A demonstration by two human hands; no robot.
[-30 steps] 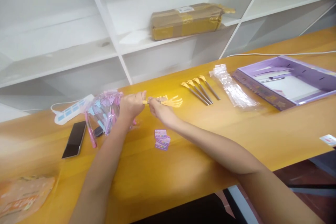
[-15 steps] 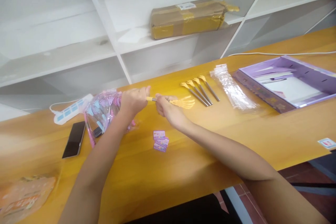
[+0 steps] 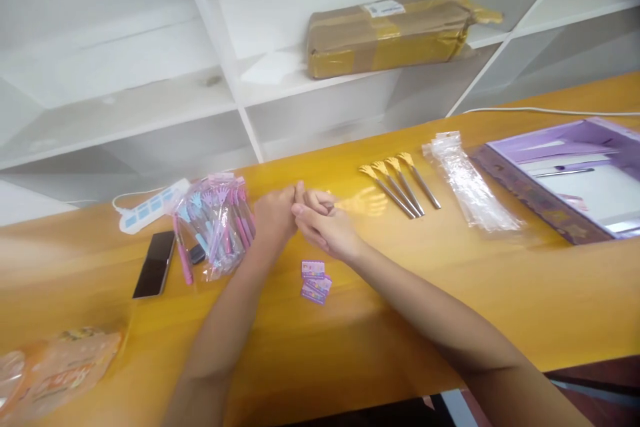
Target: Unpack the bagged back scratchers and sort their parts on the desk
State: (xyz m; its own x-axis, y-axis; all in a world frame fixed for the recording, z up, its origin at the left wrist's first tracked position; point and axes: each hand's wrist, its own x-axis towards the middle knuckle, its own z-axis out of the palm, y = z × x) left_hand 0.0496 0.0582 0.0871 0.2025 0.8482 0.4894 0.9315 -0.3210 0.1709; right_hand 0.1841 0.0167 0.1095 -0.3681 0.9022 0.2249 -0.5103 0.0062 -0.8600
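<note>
A yellow back scratcher [image 3: 364, 202] is held over the table by both hands, its hand-shaped head pointing right and smeared by motion. My left hand [image 3: 274, 215] is closed around the handle end, which its fingers hide. Right up against it, my right hand [image 3: 327, 225] grips the metal rod just behind the head. Small purple printed cards [image 3: 316, 283] lie overlapping below my hands. Several more yellow back scratchers [image 3: 400, 188] with metal rods lie side by side to the right. A clear bag of pink, blue and purple back scratchers [image 3: 220, 223] rests beside my left wrist.
Clear plastic bags [image 3: 473, 183] lie right of the yellow row, beside a purple open box [image 3: 530, 197] holding pens and papers. At left are a phone [image 3: 155, 265], a power strip [image 3: 150, 205] and an orange package [image 3: 65, 370]. A taped parcel [image 3: 390, 37] sits on the shelf.
My hands have come together along the back scratcher, so the stretch of rod seen between them is now covered. The whole view has shifted slightly.
</note>
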